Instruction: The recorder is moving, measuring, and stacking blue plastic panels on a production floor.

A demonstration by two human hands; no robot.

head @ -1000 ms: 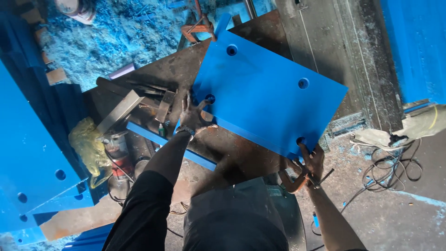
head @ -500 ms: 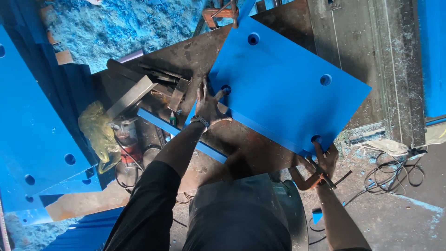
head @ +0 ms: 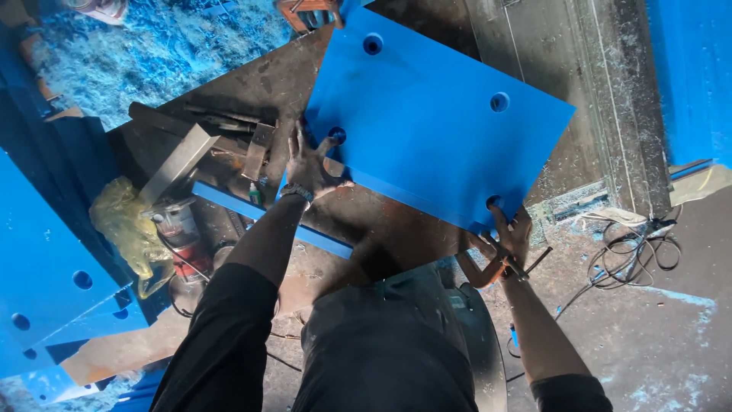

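Head view, looking straight down over the person's dark shirt and trousers; both bare forearms reach forward to a large blue plate (head: 435, 114) lying tilted across a rusty steel bench (head: 252, 91); the plate is flat, rectangular, with four round holes near its corners.

Left hand (head: 309, 164): fingers spread wide, palm down, pressed on the bench right at the plate's near-left edge; fingertips touch the plate beside the hole at that corner; nothing gripped.

Right hand (head: 509, 233): at the plate's near-right corner, fingers curled up over the edge by the hole there, closed on the plate; a thin dark tool or rod (head: 526, 268) seems to sit under the wrist, though the view is too cluttered to say whether the hand holds it.

Around the left hand: a grey metal bar (head: 177, 162) lying slantwise on the bench; a narrow blue strip (head: 267, 217) running just below the wrist; a small green-capped bottle (head: 255, 194) near the strip; a yellow plastic bag (head: 126, 229) and a red-and-white can (head: 179, 229) further left.

Lower left: another blue plate with holes (head: 46, 259), well apart from the hands.

Right side: tangled black cable (head: 633, 255) on the dusty floor; grey machine bed (head: 595, 99) beyond the plate's far edge, strewn with blue shavings.
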